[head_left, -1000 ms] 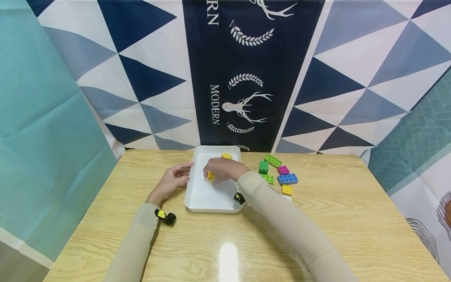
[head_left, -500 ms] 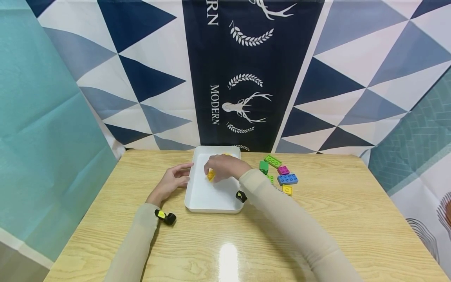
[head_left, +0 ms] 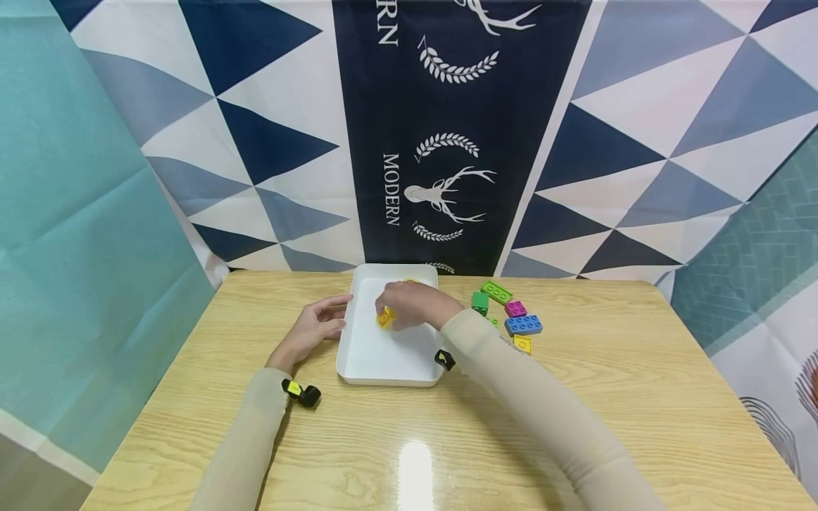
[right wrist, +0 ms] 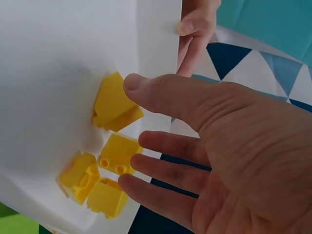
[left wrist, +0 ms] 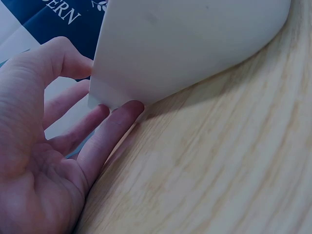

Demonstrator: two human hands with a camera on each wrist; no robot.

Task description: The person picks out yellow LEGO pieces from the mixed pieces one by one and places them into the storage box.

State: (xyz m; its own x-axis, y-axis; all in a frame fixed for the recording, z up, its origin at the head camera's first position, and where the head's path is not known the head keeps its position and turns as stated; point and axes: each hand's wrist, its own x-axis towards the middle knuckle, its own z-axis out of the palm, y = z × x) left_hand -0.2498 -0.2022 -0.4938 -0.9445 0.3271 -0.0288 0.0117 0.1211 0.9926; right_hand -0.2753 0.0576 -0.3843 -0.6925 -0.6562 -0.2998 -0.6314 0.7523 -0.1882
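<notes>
Inside a white tray [head_left: 390, 365] lie several yellow toy bricks. One slanted yellow brick [right wrist: 116, 102] is just at the tip of my right thumb in the right wrist view. My right hand [head_left: 414, 304] is over the tray, its fingers spread and nearly straight. Those fingertips are at or close to a second yellow brick [right wrist: 120, 152]; whether they touch it I cannot tell. Two further bricks, a yellow brick [right wrist: 80, 178] and a yellow brick [right wrist: 107, 197], lie beyond. My left hand [left wrist: 44, 146] touches the tray's outer left wall with its fingertips, the thumb near the rim.
On the wooden table [head_left: 358, 440], right of the tray, lie a dark green brick [head_left: 480, 302], a light green brick [head_left: 496, 292], a magenta brick [head_left: 515, 309], a blue brick [head_left: 523, 325] and a yellow brick [head_left: 522, 344]. A patterned cloth [head_left: 287, 142] hangs behind the table.
My right hand and forearm have shifted slightly right, and the sleeve now covers a pale brick and most of a light green one. My left hand stays at the tray wall.
</notes>
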